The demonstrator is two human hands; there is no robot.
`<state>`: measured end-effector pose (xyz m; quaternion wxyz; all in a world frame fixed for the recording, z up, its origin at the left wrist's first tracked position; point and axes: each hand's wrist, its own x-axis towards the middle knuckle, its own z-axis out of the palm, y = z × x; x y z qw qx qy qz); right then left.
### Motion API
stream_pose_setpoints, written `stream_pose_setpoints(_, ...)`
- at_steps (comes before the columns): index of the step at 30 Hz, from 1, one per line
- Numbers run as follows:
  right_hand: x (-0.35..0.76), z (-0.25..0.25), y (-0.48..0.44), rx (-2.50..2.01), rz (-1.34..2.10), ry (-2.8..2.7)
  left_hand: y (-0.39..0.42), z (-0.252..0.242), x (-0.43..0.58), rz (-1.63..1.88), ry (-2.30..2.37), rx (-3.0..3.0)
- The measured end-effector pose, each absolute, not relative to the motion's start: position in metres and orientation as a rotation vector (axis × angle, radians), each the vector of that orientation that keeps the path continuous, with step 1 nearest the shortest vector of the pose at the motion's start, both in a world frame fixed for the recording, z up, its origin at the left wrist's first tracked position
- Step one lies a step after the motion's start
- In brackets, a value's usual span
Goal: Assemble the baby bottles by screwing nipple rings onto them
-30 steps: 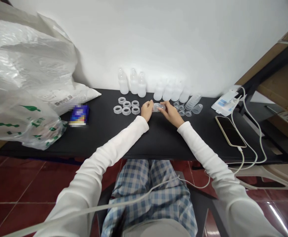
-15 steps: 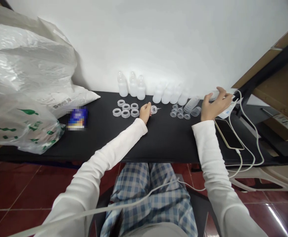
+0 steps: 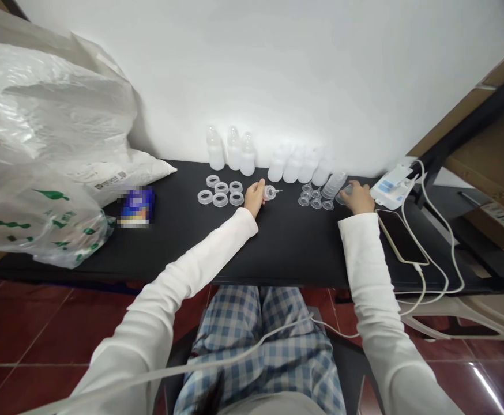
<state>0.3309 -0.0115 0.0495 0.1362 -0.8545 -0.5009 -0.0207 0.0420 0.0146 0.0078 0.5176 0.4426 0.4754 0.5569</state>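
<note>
My left hand (image 3: 255,199) is closed round a clear baby bottle collar with a nipple (image 3: 270,192), held just above the black table. At the right, my right hand (image 3: 360,197) has its fingers curled at a clear bottle cap (image 3: 344,195), partly covered by them. Beside it leans a stack of clear caps (image 3: 334,184). Several loose nipples (image 3: 316,203) lie between my hands. To the left of my left hand lie several collars (image 3: 219,199). Along the wall stand three bottles with clear caps (image 3: 215,153) and several uncapped white bottles (image 3: 291,167).
A phone (image 3: 401,236) with a charging cable and a white power strip (image 3: 394,187) lie at the right. Large plastic bags (image 3: 48,190) and a blue packet (image 3: 136,207) occupy the left. A shelf with cardboard boxes (image 3: 494,155) borders the right end.
My right hand has come down and left from above the power strip to the clear cap, its spread fingers now curled. My left hand stays in place with the collar and nipple.
</note>
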Motion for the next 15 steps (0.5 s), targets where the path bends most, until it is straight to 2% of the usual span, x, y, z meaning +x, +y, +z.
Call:
stream_pose_setpoints(4, 0.331, 0.053, -0.012, -2.411, -0.158, -1.417, 0.015, 0.008, 0.043, 1.336, 1.131, 1.026)
stream_pose_setpoints(9, 0.307, 0.065, -0.012, -1.799, -0.541, -1.239, 0.013, 0.010, 0.043, 1.345, 1.094, 1.014)
stream_pose_setpoints(11, 0.286, 0.062, -0.013, -1.570, -0.511, -1.412, 0.012, 0.010, 0.044, 1.346, 1.073, 1.043)
stream_pose_setpoints(15, 0.239, 0.039, -0.014, -1.337, -0.187, -1.992, 0.009, 0.011, 0.047, 1.313, 0.987, 1.128)
